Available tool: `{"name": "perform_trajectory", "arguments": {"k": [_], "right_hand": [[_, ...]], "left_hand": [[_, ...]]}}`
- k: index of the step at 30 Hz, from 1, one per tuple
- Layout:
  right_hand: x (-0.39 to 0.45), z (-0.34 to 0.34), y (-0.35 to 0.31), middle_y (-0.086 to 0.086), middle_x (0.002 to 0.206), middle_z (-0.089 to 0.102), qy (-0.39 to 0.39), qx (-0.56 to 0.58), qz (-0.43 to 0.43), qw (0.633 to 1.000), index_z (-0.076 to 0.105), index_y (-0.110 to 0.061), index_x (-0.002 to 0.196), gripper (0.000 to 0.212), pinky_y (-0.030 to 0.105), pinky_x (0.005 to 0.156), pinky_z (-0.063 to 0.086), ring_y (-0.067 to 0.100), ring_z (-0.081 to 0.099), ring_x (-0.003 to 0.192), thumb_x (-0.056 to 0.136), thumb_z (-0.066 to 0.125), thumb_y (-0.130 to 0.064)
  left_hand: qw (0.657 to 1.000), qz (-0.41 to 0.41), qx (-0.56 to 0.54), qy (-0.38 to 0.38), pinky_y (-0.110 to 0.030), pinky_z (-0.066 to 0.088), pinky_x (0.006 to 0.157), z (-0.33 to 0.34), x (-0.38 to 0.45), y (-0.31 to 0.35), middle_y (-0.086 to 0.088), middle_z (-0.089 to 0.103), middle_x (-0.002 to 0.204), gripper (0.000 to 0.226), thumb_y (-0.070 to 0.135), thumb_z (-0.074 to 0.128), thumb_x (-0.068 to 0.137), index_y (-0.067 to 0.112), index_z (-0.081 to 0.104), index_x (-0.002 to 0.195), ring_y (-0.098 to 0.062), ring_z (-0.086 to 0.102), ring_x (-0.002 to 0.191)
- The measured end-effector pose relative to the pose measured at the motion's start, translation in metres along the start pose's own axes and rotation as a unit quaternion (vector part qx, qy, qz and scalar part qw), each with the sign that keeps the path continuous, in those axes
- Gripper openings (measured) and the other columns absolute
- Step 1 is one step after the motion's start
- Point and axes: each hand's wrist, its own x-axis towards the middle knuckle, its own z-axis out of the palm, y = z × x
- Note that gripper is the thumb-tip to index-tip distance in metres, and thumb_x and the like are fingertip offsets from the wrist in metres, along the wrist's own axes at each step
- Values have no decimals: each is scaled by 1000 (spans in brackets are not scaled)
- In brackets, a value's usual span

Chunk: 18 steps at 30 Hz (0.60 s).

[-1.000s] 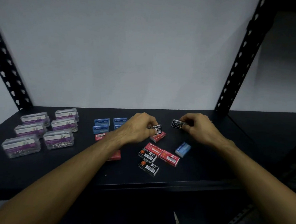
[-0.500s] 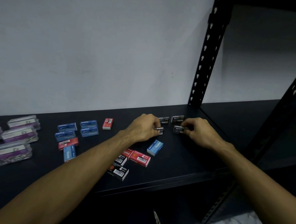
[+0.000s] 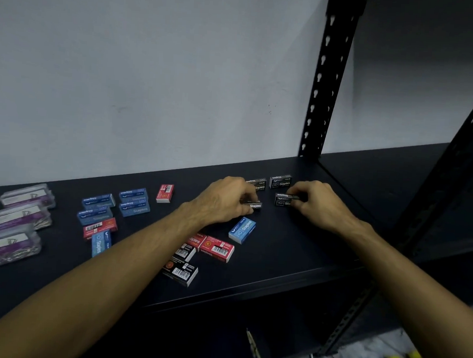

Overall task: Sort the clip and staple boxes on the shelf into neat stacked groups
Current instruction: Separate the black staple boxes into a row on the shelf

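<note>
dark metal shelf [image 3: 293, 265] under a pale wall: left hand [image 3: 223, 200] pinches one small black cardboard staple box [image 3: 254, 205], right hand [image 3: 315, 203] pinches another [image 3: 284, 199], both near the back-right black pair. best to square edges flush before letting go.

Head view, down onto shelf [image 3: 294, 254]

Both hands [image 3: 228, 199] have carried black staple boxes [image 3: 284, 199] rightward, setting them down.
</note>
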Motion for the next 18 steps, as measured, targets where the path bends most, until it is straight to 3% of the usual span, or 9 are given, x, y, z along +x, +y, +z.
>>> {"name": "perform_trajectory", "arguments": {"k": [2,5,8,13,18], "right_hand": [[-1,0,0,-4,105,67,-1,2,-2,1000,70,-20,110,18,22,80,42,9,59,94,93,65,-17],[-1,-1,0,-5,105,65,-4,3,-3,1000,70,-20,111,19,22,80,42,9,58,95,93,64,-17],[-1,-2,0,-5,103,66,-4,4,-2,1000,70,-21,110,18,23,79,43,10,60,94,93,65,-17],[0,-2,2,-3,104,68,-5,1,-3,1000,71,-21,110,18,24,80,45,11,62,95,93,66,-18],[3,-3,2,-4,106,68,-9,-9,-8,1000,71,-20,113,21,22,80,44,9,61,95,93,65,-17]], "left_hand": [[1000,1,-13,-2,-22,37,74,0,-1,-1,14,52,94,25,32,71,87,23,69,110,-1,47,78],[998,-18,-50,-14,-22,41,76,1,0,-4,8,63,102,28,30,73,86,23,69,112,3,49,72],[995,-50,-77,-29,-24,48,84,1,2,-7,1,67,116,40,32,75,84,20,65,121,-3,56,84],[993,-70,-78,-52,-25,47,89,1,6,-7,-1,64,122,45,31,75,84,16,62,125,-13,60,108],[992,-60,-92,-55,-20,37,65,-5,7,-2,10,52,95,38,27,79,80,22,61,114,-7,51,83]]}}
